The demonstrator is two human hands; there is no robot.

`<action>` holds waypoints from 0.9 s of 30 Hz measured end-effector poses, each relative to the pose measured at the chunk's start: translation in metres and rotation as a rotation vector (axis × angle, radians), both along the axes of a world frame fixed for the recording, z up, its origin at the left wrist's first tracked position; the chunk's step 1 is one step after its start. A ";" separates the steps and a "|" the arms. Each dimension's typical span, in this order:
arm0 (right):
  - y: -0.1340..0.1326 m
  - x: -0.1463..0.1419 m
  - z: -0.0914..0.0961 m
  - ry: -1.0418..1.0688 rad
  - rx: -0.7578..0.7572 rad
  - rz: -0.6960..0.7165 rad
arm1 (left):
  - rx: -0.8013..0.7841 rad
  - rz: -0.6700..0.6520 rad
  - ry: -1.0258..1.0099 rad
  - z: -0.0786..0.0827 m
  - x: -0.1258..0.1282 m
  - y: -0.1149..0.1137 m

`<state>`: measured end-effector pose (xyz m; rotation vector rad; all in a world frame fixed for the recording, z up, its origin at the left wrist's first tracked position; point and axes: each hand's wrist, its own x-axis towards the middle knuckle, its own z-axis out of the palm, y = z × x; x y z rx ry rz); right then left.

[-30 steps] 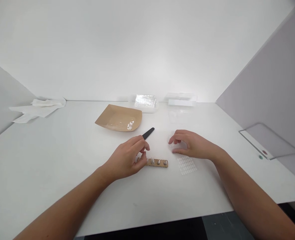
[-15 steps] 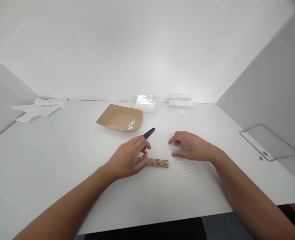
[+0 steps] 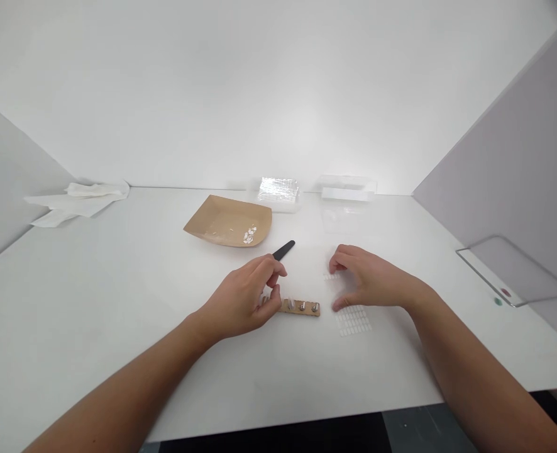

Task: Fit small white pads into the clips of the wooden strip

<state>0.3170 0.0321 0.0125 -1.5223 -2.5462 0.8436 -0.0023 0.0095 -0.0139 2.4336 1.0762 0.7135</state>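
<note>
Cardboard strip [image 3: 310, 308] is lying within pale walls [image 3: 278, 94], on a white table [image 3: 269, 384]; a brown tray [image 3: 219, 221] is sitting farther back. The left hand [image 3: 245, 292] is hiding the strip's left end, and I cannot tell whether it is pinching anything; the right hand [image 3: 366, 278] is holding thumb and fingers apart over a patterned sheet [image 3: 354, 324].

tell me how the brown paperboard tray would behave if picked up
The brown paperboard tray looks light for its size, given its thin walls. Those sides would probably flex if squeezed. The small white flakes gathered near its right end look loose, so tilting could make them slide.
</note>
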 end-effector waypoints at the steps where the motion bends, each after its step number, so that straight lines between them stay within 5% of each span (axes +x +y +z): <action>1: -0.001 -0.001 0.000 -0.005 -0.013 -0.003 | -0.007 0.005 0.002 0.000 0.000 0.000; 16: -0.010 -0.004 0.002 -0.029 -0.138 -0.019 | -0.067 0.020 0.011 -0.004 -0.002 0.001; 27: -0.010 -0.006 0.011 0.192 -0.144 0.111 | -0.032 -0.004 -0.132 -0.002 0.002 -0.005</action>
